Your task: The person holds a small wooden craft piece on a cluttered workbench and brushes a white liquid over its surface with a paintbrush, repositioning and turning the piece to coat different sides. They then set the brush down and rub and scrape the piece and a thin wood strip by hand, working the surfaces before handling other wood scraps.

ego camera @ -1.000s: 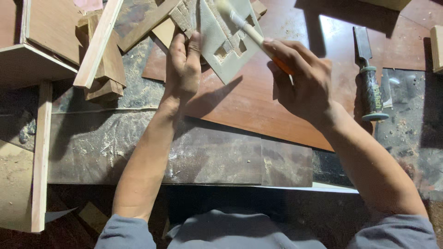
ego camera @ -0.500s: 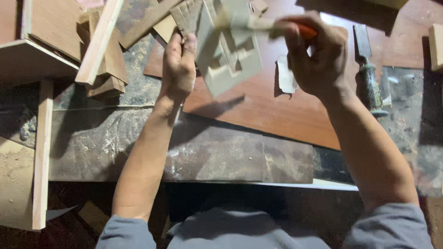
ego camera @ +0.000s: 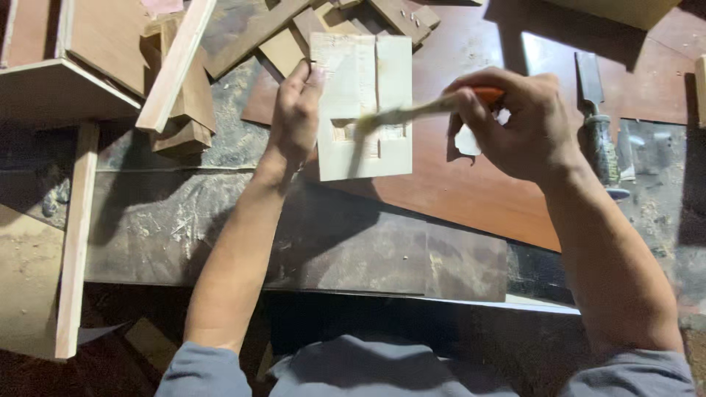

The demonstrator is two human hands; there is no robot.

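Watching this through the head cam, and the pale carved wood block (ego camera: pixel 364 103) is now turned so I see a flat face with a groove down it and a small square recess near the middle — half a second back it was tipped up with the stepped cut-outs showing, and a second back it was lower and angled. So the piece has been rotated in the left hand (ego camera: pixel 296 110), which grips its left edge with fingers wrapped behind and thumb up front, holding it above the reddish-brown board (ego camera: pixel 471 198). The right hand (ego camera: pixel 515 121) is closed around the orange handle of a small brush (ego camera: pixel 412 114), and the bristle end sits right at that recess now — earlier it was up near the top of the block. My read: the brushing has moved on to a fresh face and is working dust or finish into the pocket (can't tell which, nothing wet shows). The hands are apart, each clamped on its own thing. Off to the right a chisel with a dark handle (ego camera: pixel 597 125) lies on the bench, untouched, and wood offcuts (ego camera: pixel 184 95) pile up at the left.
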